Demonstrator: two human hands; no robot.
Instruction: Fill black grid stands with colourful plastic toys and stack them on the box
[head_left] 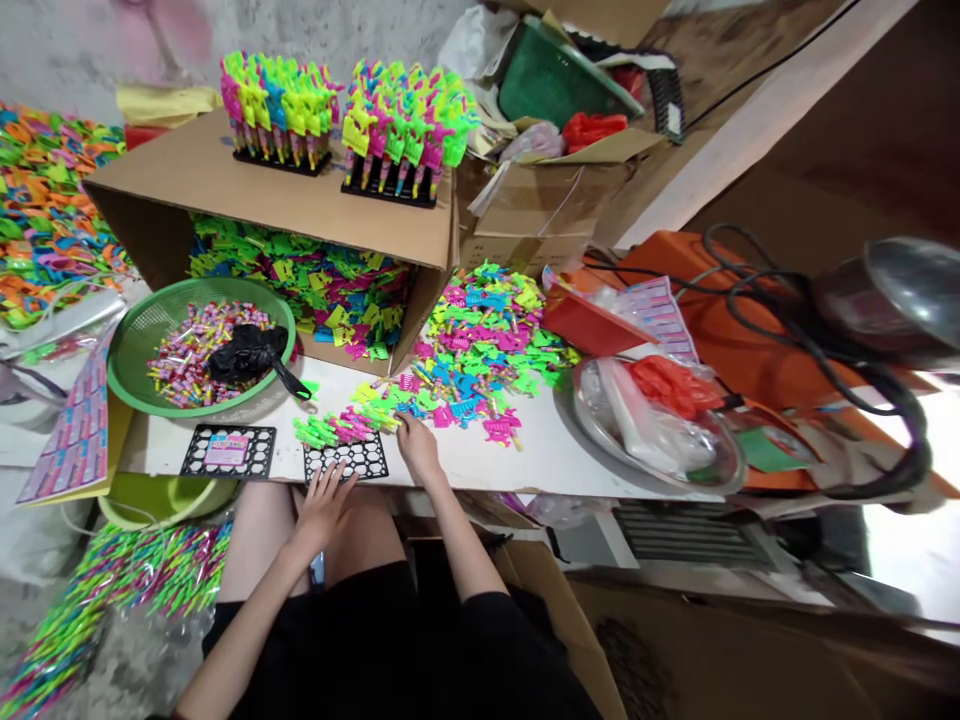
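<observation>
My left hand [328,502] lies with fingers stretched over the near edge of a black plastic rack [365,461] full of round holes. Bright green and pink plastic toy pieces [337,427] stand in a row along the rack's far side. Just right of that row is my right hand [420,450], its fingers drawn together at the edge of the loose pieces. What its fingertips pinch is too small to make out. A heap of pink, green, blue and yellow toy pieces [480,345] spreads beyond it. A second black rack [259,447] with a pink label lies to the left.
A green basket [124,375] holds small candy-like tubes and a black bag. An open cardboard box [165,165] full of toy pieces carries two filled racks [281,165] on top. At right stand a metal bowl [600,447] with plastic bags and an orange machine [739,350].
</observation>
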